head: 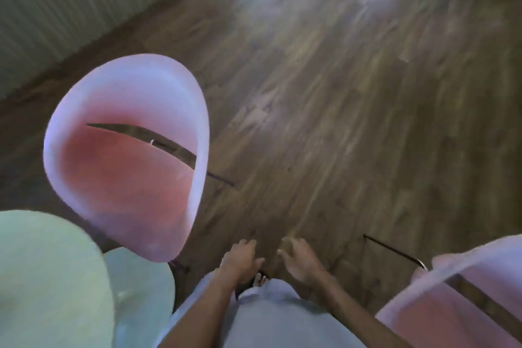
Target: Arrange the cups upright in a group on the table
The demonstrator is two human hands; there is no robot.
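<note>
No cups are in view. Low in the frame, in front of my body, my left hand [242, 260] is held out with its fingers apart and nothing in it. My right hand [300, 261] is beside it, a short gap away, also empty with fingers loosely spread. Both hover above the wooden floor [339, 107]. The picture is blurred by motion. A pale round table top [42, 277] shows at the bottom left corner, only in part.
A pink shell chair [127, 155] stands to the left, close to the pale table. A second pink chair [466, 297] is at the bottom right. A ribbed wall [70, 0] runs along the upper left. Open wooden floor stretches ahead.
</note>
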